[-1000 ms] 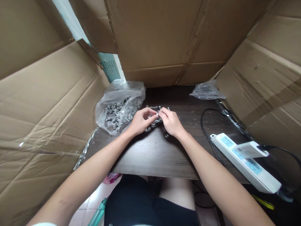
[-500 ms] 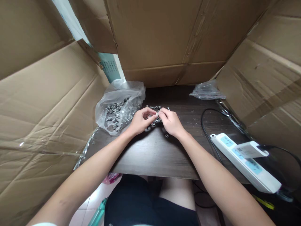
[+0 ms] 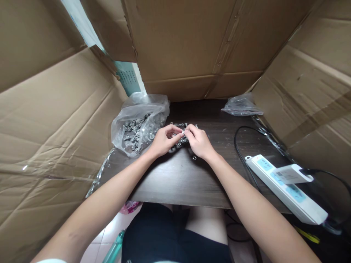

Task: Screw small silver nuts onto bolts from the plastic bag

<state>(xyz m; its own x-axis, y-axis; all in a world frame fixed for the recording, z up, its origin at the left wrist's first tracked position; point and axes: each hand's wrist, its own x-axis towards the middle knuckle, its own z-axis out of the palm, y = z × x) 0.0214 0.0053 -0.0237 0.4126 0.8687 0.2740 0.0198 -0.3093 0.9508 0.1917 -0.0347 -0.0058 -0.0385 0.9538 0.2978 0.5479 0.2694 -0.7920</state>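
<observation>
Over the middle of the dark tabletop (image 3: 181, 179), my left hand (image 3: 165, 140) and my right hand (image 3: 199, 140) meet at the fingertips. Both pinch one small shiny metal piece (image 3: 183, 133), too small to name surely. Several loose nuts and bolts lie under and behind the fingers, partly hidden by them. A single nut (image 3: 194, 158) sits on the near side of my right hand. To the left of my left hand, an open clear plastic bag (image 3: 120, 128) holds many metal fasteners (image 3: 136, 128).
A crumpled clear bag (image 3: 242, 105) lies at the back right. On the right, a white power strip (image 3: 309, 208) has a plugged-in white adapter (image 3: 293, 174), and a black cable (image 3: 236, 140) curves beside it. Cardboard walls (image 3: 186, 44) stand behind and on both sides.
The fingers of my right hand have shifted slightly around the small metal piece. Both hands otherwise stay in the same place.
</observation>
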